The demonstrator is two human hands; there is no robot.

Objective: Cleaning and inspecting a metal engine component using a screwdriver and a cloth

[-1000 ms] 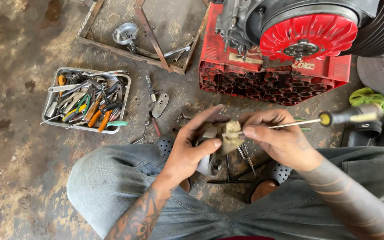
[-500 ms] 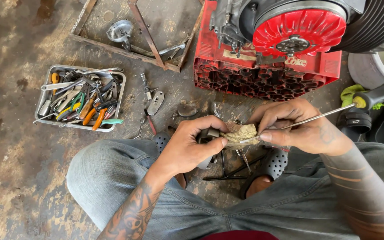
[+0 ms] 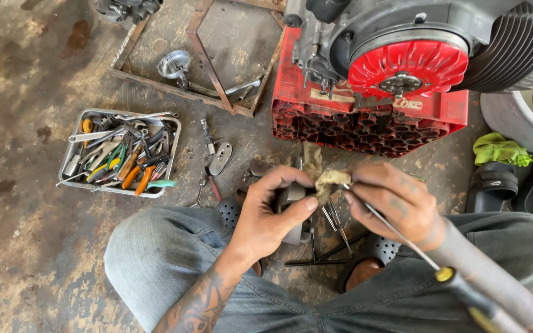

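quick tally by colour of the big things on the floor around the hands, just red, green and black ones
Red: 2, the crate and the engine's fan cover
Green: 1, the rag
Black: 1, the sandal
Total: 4
The left hand and right hand hold a metal part, a dirty cloth and a screwdriver.

tattooed forearms, grey-blue jeans (image 3: 155, 253)

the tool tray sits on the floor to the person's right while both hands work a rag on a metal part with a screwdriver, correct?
Not quite: the head view shows the tool tray on the person's left. The rest holds: left hand and right hand work the rag on the metal part with the screwdriver.
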